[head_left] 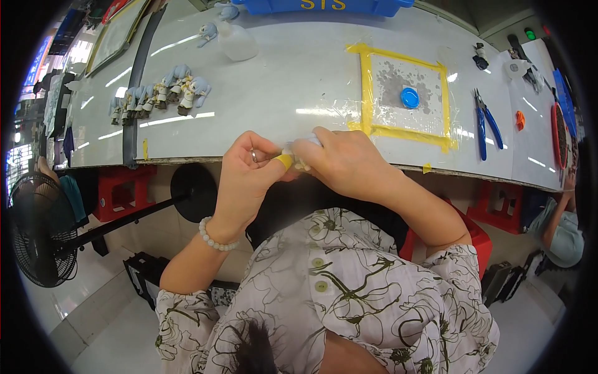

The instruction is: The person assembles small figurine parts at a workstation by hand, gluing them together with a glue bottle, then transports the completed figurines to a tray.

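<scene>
Just over the table's front edge, my left hand [248, 165] and my right hand [349, 161] meet, fingers closed around a small figurine [301, 164]. Most of it is hidden by the fingers; bits of cream and pale blue-grey show. My left thumb wears a yellow wrap [284, 160] and presses against the figurine. The right thumb and fingers grip it from the other side. To the left on the table, several similar figurines [163, 91] stand in a cluster, with blue-grey upper parts, whitish bodies and dark bases.
A translucent white bottle [237, 43] and another figurine [207, 33] stand farther back, near a blue bin [324, 7]. Yellow tape [366, 87] frames a wet-spotted patch holding a blue cap [409, 98]. Blue-handled nippers [488, 128] lie to the right. Below left is a black fan [43, 230].
</scene>
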A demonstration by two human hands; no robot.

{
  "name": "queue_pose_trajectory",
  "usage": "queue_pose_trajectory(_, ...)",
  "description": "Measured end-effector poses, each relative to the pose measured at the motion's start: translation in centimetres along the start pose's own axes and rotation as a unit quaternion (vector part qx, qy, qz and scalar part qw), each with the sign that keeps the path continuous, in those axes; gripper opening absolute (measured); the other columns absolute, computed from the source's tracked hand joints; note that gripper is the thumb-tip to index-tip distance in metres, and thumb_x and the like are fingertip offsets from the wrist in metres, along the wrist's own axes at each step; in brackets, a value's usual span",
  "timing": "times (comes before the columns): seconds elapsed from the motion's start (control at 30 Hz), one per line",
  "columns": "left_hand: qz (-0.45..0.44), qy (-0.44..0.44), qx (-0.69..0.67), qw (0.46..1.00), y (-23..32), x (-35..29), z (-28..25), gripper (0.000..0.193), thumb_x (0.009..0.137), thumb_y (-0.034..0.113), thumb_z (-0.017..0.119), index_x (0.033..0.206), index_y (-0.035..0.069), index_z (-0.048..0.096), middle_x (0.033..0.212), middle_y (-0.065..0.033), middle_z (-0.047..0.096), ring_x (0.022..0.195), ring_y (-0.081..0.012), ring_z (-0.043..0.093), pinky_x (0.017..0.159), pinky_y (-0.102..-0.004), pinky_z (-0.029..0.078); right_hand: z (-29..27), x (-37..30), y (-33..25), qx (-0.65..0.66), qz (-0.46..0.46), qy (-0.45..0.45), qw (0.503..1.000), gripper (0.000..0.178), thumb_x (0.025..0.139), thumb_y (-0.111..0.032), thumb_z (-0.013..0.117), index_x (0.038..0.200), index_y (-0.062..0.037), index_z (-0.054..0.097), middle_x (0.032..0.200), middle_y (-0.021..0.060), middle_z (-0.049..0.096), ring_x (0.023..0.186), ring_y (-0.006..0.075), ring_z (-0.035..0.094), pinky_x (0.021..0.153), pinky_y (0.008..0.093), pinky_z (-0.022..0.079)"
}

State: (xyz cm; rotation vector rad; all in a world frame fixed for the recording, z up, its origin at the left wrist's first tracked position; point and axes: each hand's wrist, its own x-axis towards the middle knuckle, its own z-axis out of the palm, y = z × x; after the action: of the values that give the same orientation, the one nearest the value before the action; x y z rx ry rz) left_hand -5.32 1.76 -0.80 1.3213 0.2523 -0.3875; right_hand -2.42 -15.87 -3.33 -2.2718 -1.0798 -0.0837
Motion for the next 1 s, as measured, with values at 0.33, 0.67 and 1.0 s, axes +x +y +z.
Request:
queue_pose_trajectory(0.33,0.009,-0.005,-0.010,1.000,-0.3,0.3,-0.3,0.016,0.076,-0.005,0.047,0.089,-0.001,0.039,0.080,-0.0156,0.057,0.069,-0.0199,0.062,0.062,-0.0276,0.054,-0.2,0.1,0.0,0.014,0.017,-0.012,1.000,0.020,0.077,-0.019,0.055,0.090,-0.0077,0.045,0.065,0.0138,0.048,0.051,0.0302,0.052,0.045,0.0382,0.040)
queue_pose_trajectory(0.67,-0.018,-0.012,-0.059,0.998,-0.2,0.5,-0.6,0.019,0.077,-0.005,0.048,0.092,0.000,0.038,0.080,-0.0159,0.058,0.065,-0.0202,0.062,0.061,-0.0270,0.054,-1.8,0.6,0.3,0.124,0.041,-0.058,0.990,0.035,0.075,-0.009,0.058,0.105,-0.0057,0.040,0.072,0.0138,0.057,0.064,0.0349,0.055,0.053,0.0402,0.043)
queue_pose_trajectory(1.0,-0.031,-0.031,-0.051,0.998,-0.1,0.9,-1.0,0.011,0.076,-0.004,0.051,0.082,-0.001,0.043,0.075,-0.0137,0.058,0.063,-0.0200,0.063,0.059,-0.0269,0.054,-2.3,1.0,-0.2,0.107,0.071,-0.116,0.985,0.025,0.079,-0.015,0.056,0.099,-0.0039,0.046,0.083,0.0148,0.057,0.074,0.0347,0.056,0.061,0.0408,0.044)
